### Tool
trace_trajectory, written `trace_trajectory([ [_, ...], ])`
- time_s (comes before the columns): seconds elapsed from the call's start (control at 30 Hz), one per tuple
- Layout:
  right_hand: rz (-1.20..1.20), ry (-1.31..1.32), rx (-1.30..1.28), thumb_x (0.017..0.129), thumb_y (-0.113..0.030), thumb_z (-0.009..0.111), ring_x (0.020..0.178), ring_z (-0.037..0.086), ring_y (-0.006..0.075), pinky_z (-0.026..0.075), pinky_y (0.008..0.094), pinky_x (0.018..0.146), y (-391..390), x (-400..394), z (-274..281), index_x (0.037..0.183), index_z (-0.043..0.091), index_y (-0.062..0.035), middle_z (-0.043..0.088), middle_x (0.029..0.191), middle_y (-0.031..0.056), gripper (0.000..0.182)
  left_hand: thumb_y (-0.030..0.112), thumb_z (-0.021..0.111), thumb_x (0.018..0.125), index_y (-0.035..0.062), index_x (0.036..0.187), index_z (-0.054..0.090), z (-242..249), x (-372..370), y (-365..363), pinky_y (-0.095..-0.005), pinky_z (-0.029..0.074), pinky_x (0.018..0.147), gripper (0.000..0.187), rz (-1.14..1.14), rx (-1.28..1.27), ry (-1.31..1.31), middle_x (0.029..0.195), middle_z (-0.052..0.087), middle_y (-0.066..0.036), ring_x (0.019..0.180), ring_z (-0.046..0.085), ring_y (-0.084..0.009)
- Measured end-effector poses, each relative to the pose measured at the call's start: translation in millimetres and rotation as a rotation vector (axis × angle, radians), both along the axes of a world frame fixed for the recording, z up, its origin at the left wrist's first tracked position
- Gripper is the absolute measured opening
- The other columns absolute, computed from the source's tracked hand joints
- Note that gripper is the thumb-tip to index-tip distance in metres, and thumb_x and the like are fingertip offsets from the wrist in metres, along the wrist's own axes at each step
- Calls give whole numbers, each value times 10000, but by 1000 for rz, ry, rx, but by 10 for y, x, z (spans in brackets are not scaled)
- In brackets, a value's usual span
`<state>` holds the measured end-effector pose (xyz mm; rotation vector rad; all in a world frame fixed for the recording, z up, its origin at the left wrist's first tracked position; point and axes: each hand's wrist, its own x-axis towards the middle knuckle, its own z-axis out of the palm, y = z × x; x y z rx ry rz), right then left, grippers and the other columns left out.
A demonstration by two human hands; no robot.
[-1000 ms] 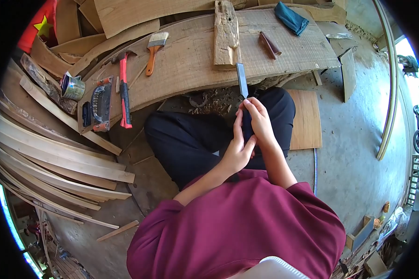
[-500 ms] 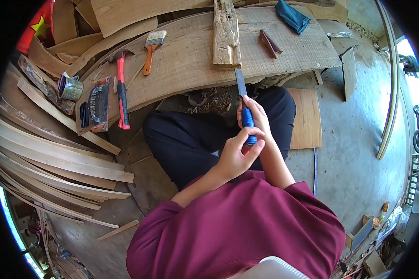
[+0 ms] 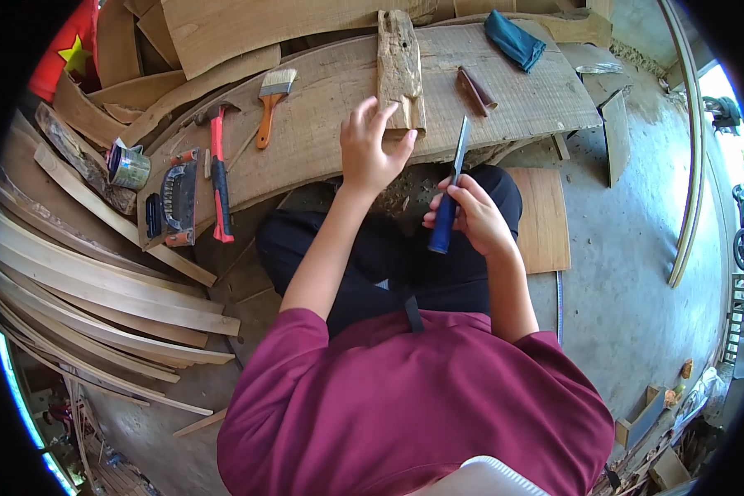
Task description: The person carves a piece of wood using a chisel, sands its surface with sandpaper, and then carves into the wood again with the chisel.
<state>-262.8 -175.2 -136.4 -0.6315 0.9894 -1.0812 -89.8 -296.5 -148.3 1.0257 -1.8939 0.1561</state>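
Observation:
My right hand (image 3: 475, 217) is wrapped round the blue handle of a chisel (image 3: 444, 225), whose metal blade points up and away from me. My left hand (image 3: 372, 153) is raised with its fingers spread, holding nothing, just short of the rough block of wood (image 3: 400, 74). That block lies lengthwise away from me on the wide plank (image 3: 322, 107), its near end chipped and pale. To the right of the block are a brown tapered piece (image 3: 476, 91) and a crumpled teal cloth (image 3: 514, 41).
On the plank's left lie a paintbrush (image 3: 270, 107), a red-and-black hammer (image 3: 219, 178) and a clamp-like tool with orange ends (image 3: 178, 198). A tin can (image 3: 129, 167) stands beside them. Wooden strips (image 3: 99, 277) are stacked at left; a flat board (image 3: 540, 219) lies by my right knee.
My left hand has let go of the chisel's handle end and moved up and left toward the wood block, opening. The chisel stays in my right hand, which has shifted slightly right.

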Motion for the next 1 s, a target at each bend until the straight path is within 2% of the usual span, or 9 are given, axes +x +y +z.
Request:
trace_trajectory([
  [0.13,11,-9,-7,1015,-206,438,647,564,134,507,289,610,71,-60,-131,1159,468,-56,546,809,42,211,377,774,760,208,1258,594,-271,-74,-242,-448,468,945,556,-71,104,-43,1380,459,-189,1150,551,-376],
  [0.17,-12,107,15,1025,-222,426,570,459,102,417,251,512,88,-37,-98,1186,473,-63,483,789,29,231,387,782,751,234,1269,592,-294,-84,-249,-458,478,952,573,-120,177,-29,1425,431,-196,1189,540,-389],
  [0.27,-85,433,-20,1028,-240,449,481,438,79,359,228,407,100,44,-108,1236,441,-62,478,728,23,274,378,794,738,238,1267,596,-351,-72,-247,-457,501,937,582,-141,235,27,1463,397,-192,1211,538,-390],
  [0.37,-156,540,-109,1022,-212,466,458,440,79,351,222,388,62,98,-60,1317,415,-81,470,696,19,327,353,806,717,220,1256,610,-365,-65,-199,-436,520,917,588,-118,242,37,1457,413,-187,1197,555,-376],
  [0.53,-115,488,-132,1004,-199,493,454,501,90,392,248,388,-101,121,-58,1395,425,-126,523,663,30,403,334,813,699,201,1249,619,-346,-2,-52,-433,521,917,598,-79,333,33,1440,434,-194,1187,560,-381],
  [0.73,-110,485,-128,991,-171,510,473,522,69,416,231,399,-91,185,-186,1447,438,-172,557,657,22,462,341,810,692,184,1261,614,-376,143,341,-454,508,931,622,-20,248,50,1431,439,-203,1176,564,-389],
  [0.8,-95,436,-129,997,-174,505,477,510,76,402,217,404,-47,201,-192,1455,424,-164,557,685,19,465,386,803,691,171,1264,615,-402,185,489,-502,490,941,640,109,251,-33,1435,433,-210,1198,548,-386],
  [0.83,-80,405,-111,995,-166,504,484,515,77,405,217,407,-31,191,-188,1453,425,-156,562,692,24,464,442,799,677,143,1194,631,-426,192,504,-567,427,987,621,169,165,-85,1411,454,-213,1235,508,-413],
  [1.0,-50,399,-141,997,-157,491,493,520,79,407,215,410,-11,223,-241,1445,424,-141,565,699,32,453,491,796,660,119,1082,587,-232,165,340,-614,316,1054,600,269,171,-192,1342,491,-226,1251,436,-510],
])
